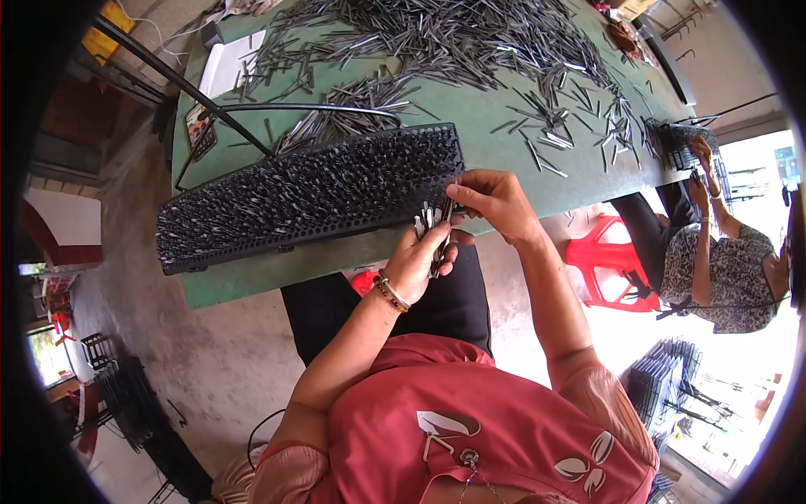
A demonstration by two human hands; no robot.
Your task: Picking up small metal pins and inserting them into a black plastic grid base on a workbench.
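Observation:
My left hand is closed around a small bunch of slim metal strips, their bright ends sticking up past the fingers. Just above and to the right, my right hand pinches with thumb and forefinger on one narrow dark strip. Both hands are at the right end of a long black perforated rack. Dense rows of small dark strips stand in the rack, and a few holes show along its near edge. Its exact kind and that of the strips I cannot make out.
A green table carries the rack and a large heap of loose strips. A thin black rod slants over the rack's left. On the right, a person works at another rack beside a red stool.

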